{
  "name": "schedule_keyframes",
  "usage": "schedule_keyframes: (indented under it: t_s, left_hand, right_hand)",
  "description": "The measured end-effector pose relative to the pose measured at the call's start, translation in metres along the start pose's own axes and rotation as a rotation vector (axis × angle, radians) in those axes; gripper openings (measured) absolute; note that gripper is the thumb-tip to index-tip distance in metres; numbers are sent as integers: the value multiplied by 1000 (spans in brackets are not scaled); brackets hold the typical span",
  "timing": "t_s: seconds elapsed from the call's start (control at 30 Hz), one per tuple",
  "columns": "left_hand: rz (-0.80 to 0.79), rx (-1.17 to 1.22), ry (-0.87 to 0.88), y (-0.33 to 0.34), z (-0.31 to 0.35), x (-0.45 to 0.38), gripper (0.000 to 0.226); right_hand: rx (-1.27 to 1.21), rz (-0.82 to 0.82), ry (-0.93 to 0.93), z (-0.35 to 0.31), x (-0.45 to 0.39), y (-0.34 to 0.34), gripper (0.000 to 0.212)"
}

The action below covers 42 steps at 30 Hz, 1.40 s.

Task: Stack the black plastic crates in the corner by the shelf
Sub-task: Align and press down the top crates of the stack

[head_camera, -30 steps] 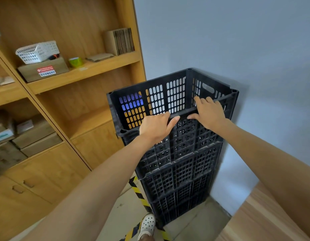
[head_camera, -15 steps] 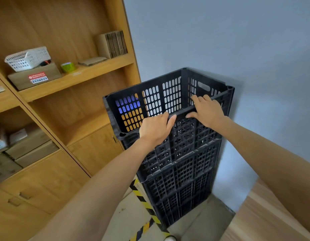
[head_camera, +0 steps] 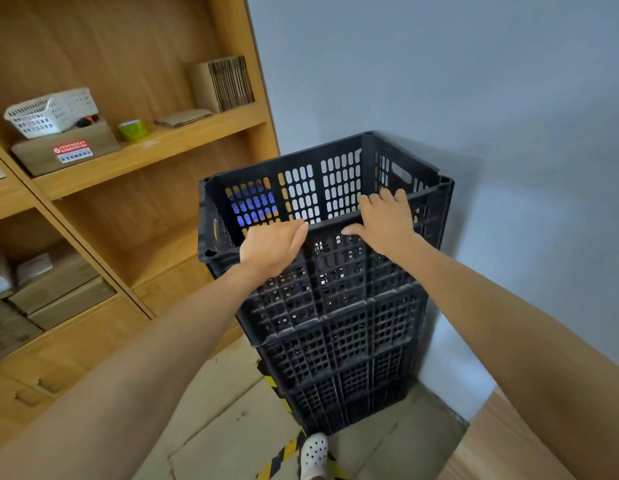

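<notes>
Looks like you're basically done: the top crate [head_camera: 336, 202] already sits on the black stack [head_camera: 336, 341] in the corner beside the shelf [head_camera: 152, 150], your left hand [head_camera: 271, 249] and right hand [head_camera: 386, 221] curled over its near rim, probably just squaring it up.

Four stacked black crates [head_camera: 336, 306], two hands, one white basket [head_camera: 50, 112], one green tape roll [head_camera: 134, 129], one white shoe [head_camera: 313, 453].
</notes>
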<state>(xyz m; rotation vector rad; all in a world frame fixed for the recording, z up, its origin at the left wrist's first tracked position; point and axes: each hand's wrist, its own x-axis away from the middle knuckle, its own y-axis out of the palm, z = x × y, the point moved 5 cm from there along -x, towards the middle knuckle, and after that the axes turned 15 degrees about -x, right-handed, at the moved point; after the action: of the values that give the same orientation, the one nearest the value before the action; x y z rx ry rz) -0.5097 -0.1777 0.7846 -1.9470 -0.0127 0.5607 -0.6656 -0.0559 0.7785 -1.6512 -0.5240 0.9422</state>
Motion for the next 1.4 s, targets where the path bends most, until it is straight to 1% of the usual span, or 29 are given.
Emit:
schedule_keyframes:
  t_s: [0.07,0.13,0.2,0.27,0.33,0.37,0.43,0.5,0.6,0.73,0.87,0.93,1.0,1.07,1.17,1.33,1.4]
  left_hand:
    - [-25,-66,4,8,-19,-5,37]
    - [-68,-89,-58,19,-46,-9,39]
    - [-94,-46,-117,30,-70,-12,46]
    - [-73,0,-144,35,-83,-12,50]
    - [-43,-22,-138,37,-87,-12,50]
    - [-27,-27,-140,38,-87,-11,50]
    - [-7,-40,-133,40,-87,-11,51]
    - [-2,-60,-125,40,-88,-11,51]
    - [9,-84,-52,42,-88,-9,52]
    - [21,-48,30,41,-89,-7,49]
    - [55,-66,140,42,-90,-5,42]
    - [91,-90,201,42,-89,-3,47]
    - [128,-53,212,40,-91,-2,52]
    - [153,-11,217,40,-96,0,54]
    - [208,-23,293,42,-102,6,53]
    - [271,-8,301,50,-119,7,59]
    - [267,-1,319,56,-131,4,60]
  right_hand:
    - [60,-44,1,-11,-12,1,83]
    - [88,-77,-17,-27,-21,5,83]
    - [126,-80,-58,-44,-28,7,83]
    - [145,-91,-97,-53,-33,10,79]
    - [104,-109,-142,-54,-37,13,79]
    - [46,-124,-153,-52,-39,15,80]
    - [-35,-120,-142,-49,-42,17,83]
    - [-24,-97,-131,-50,-43,14,78]
    - [-8,-69,-105,-57,-40,8,75]
    - [10,-53,-41,-62,-34,7,88]
    - [-8,-35,51,-68,-25,7,88]
    - [3,-13,68,-72,-16,5,95]
    - [2,16,91,-76,-8,4,102]
    - [12,34,127,-80,0,2,103]
    - [34,52,189,-92,14,2,94]
    - [73,75,264,-120,29,-4,73]
    - [67,67,283,-136,28,-3,67]
